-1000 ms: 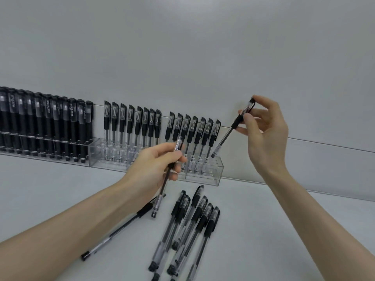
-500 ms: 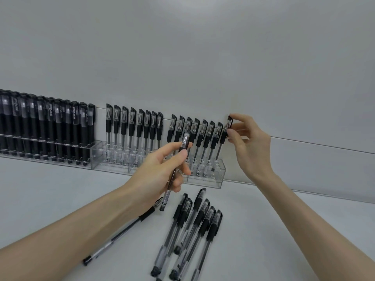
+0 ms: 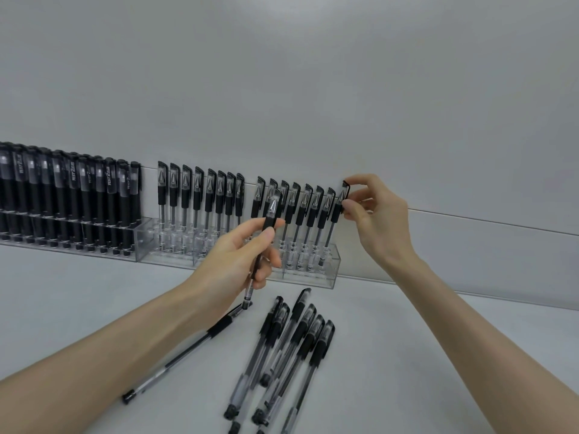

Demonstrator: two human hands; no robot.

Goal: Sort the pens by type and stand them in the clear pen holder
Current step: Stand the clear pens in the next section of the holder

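Head view: our right hand [image 3: 380, 222], pinching a pen [image 3: 337, 211] by its cap, had lowered it into the holder [image 3: 332, 274] at its 3 o'clock end; one more sorted. Our left hand [image 3: 232, 264] gripped the next pen [image 3: 270, 214] upright.

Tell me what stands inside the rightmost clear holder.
Black-capped pens stand in the rightmost clear holder, the right hand pinching the end pen. The left hand, gripping another pen, covers the holder's left part.

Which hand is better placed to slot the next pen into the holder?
Left. The left hand grips a pen upright, right in front of the clear holder. The right hand is busy pinching the cap of the end pen in the holder.
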